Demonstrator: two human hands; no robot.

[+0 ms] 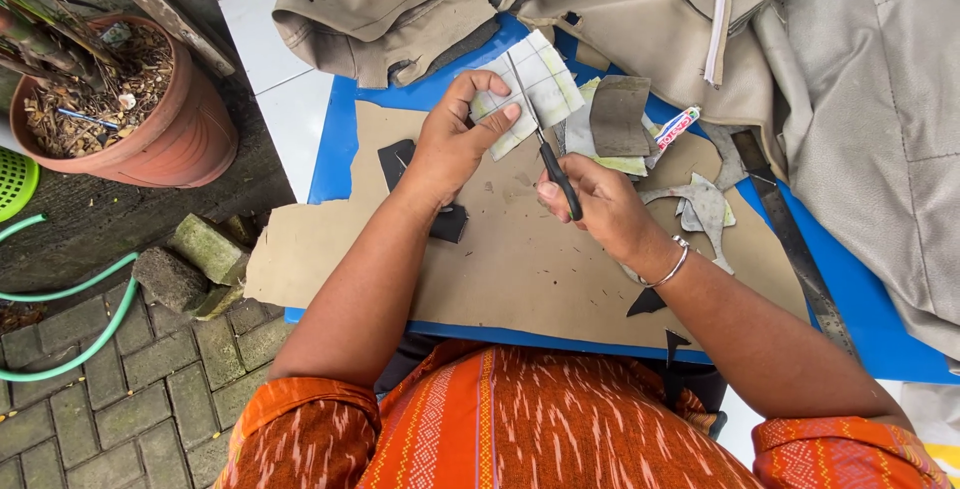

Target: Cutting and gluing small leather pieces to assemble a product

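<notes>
My left hand pinches a pale, grid-lined piece of material between thumb and fingers, holding it above a brown cardboard sheet. In my right hand are black-handled scissors, their thin blades running up into the lined piece. Both hands hover over the middle of the blue table.
Grey cut shapes, a dark grey patch and black scraps lie on the cardboard. A metal ruler lies at right beside piled khaki fabric. On the ground at left stand a terracotta pot, stone blocks and a green hose.
</notes>
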